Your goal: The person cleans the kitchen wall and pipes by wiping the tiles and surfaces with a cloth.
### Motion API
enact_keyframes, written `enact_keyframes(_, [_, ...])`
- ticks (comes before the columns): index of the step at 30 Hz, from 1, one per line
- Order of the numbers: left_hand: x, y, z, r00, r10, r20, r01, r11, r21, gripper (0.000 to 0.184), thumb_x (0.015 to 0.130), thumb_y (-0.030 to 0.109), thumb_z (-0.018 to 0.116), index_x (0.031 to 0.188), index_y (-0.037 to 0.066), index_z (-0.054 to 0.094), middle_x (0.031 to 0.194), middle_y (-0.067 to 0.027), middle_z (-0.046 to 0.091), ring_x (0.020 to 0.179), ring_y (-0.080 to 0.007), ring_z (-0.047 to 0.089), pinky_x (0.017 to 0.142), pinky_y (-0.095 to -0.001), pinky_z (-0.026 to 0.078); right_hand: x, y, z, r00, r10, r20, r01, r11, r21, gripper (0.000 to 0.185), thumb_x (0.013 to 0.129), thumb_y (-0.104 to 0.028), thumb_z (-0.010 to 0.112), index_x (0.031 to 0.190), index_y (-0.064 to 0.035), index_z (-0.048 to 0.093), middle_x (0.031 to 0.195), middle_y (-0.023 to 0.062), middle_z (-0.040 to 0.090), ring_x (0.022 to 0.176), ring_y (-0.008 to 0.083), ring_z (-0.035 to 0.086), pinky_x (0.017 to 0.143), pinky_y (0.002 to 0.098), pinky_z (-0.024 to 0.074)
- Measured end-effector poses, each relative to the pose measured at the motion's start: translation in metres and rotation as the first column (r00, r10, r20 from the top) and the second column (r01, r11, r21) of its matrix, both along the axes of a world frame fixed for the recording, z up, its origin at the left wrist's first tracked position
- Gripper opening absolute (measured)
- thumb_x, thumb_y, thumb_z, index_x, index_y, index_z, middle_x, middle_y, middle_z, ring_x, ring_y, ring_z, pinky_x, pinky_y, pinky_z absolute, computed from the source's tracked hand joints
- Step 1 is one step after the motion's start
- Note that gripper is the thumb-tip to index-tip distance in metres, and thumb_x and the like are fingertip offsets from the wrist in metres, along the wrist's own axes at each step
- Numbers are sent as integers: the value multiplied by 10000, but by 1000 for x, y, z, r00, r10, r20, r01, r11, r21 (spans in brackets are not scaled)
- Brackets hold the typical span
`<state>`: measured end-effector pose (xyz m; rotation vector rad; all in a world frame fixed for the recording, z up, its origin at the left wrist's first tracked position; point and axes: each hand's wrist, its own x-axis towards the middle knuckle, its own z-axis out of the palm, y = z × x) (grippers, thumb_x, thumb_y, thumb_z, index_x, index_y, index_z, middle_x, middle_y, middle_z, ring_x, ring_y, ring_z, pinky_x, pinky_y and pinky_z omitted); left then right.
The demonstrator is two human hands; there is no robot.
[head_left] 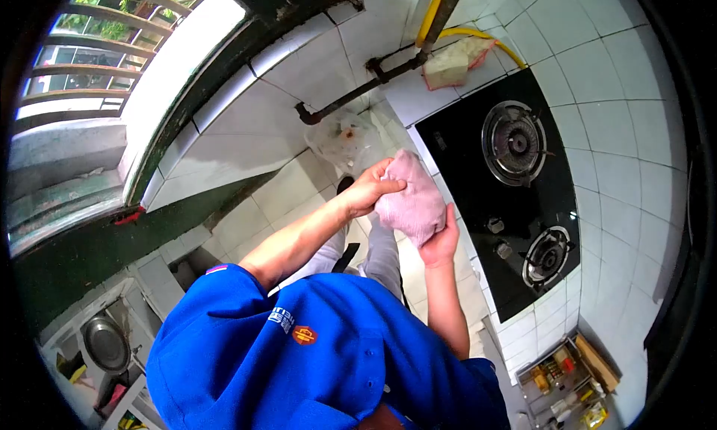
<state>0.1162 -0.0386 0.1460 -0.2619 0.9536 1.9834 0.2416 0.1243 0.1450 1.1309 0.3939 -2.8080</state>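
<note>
Pink cloth (412,200) is held bunched beside the stove (489,150). Edge is pinched by left hand (367,189), thumb on top; lower side is backed by right hand (439,243), probably for support. Right finger closure can't be told, fingers partly hidden.

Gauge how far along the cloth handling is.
Looks done: pink cloth picked up and bunched. In hand: the left hand grips it, the right hand supports it, off the cooktop. Remaining: can't tell from this view; a pale cloth lies beyond the cooktop, unheld.
</note>
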Motion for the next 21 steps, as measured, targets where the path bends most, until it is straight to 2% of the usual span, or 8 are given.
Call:
enact_keyframes(3, [-14, -18, 5, 967, -162, -194, 154, 987, -56, 399, 872, 155, 761, 1204, 65, 559, 1054, 2, 635, 992, -103, 591, 901, -301, 499, 4, -34, -8, 995, -73, 63, 75, 997, -24, 588, 1009, -372, 337, 1440, 21, 414, 1441, 179, 499, 1290, 358, 523, 1096, 512, 413])
enact_keyframes(4, [-18, -23, 7, 903, -276, -328, 224, 956, -189, 408, 865, 182, 778, 1192, 67, 563, 1036, 11, 630, 967, -91, 581, 886, -287, 493, 7, -48, -2, 947, -57, -315, 54, 998, -20, 590, 1018, -378, 348, 1468, 2, 373, 1454, 177, 482, 1297, 336, 521, 1104, 491, 416])
enact_keyframes(5, [-21, -28, 9, 884, -318, -343, 267, 945, -190, 416, 855, 233, 797, 1164, 63, 576, 1003, 23, 621, 939, -74, 556, 863, -272, 480, 0, -62, -4, 998, 39, -55, -31, 990, 140, 590, 1018, -382, 391, 1479, -16, 354, 1442, 173, 486, 1281, 326, 531, 1092, 473, 434])
enact_keyframes(8, [-23, -41, 17, 797, -416, -438, 345, 909, -235, 402, 857, 257, 798, 1135, 55, 588, 989, 22, 620, 939, -75, 555, 851, -274, 479, -6, -78, -20, 932, 357, -61, -265, 788, 556, 665, 1006, -421, 502, 1507, -38, 288, 1444, 142, 466, 1287, 302, 516, 1062, 418, 470])
enact_keyframes(12, [-23, -58, 28, 777, -417, -471, 272, 898, -345, 480, 841, 304, 814, 1170, 33, 595, 999, 5, 626, 953, -91, 563, 860, -282, 480, -21, -79, -15, 886, 365, -285, -319, 927, 197, 634, 991, -326, 562, 1495, -35, 309, 1442, 133, 468, 1280, 274, 524, 1078, 404, 454])
enact_keyframes(16, [-11, -67, 26, 814, -221, -538, 18, 934, -356, 576, 836, 285, 788, 1290, 19, 555, 1165, -81, 629, 1005, -120, 568, 896, -304, 479, -26, -72, -8, 760, 562, -327, -267, 728, 631, 689, 964, -360, 596, 1507, -52, 305, 1470, 130, 448, 1311, 281, 492, 1126, 452, 402])
enact_keyframes(20, [28, -99, -36, 860, -26, -510, -325, 743, -585, 383, 889, 281, 675, 1195, 54, 639, 1052, -78, 698, 907, -169, 640, 813, -329, 518, -28, -58, -2, 889, 287, -356, -202, 945, 258, 676, 961, -356, 610, 1496, -59, 325, 1471, 115, 450, 1318, 272, 485, 1133, 426, 386])
enact_keyframes(21, [46, -118, -59, 834, -318, -450, -173, 625, -761, 337, 880, 317, 676, 1103, 63, 671, 962, -104, 710, 839, -224, 662, 769, -360, 533, -28, -52, -2, 914, 216, -344, -170, 973, 159, 672, 960, -355, 614, 1493, -61, 330, 1472, 111, 451, 1320, 270, 484, 1135, 419, 382])
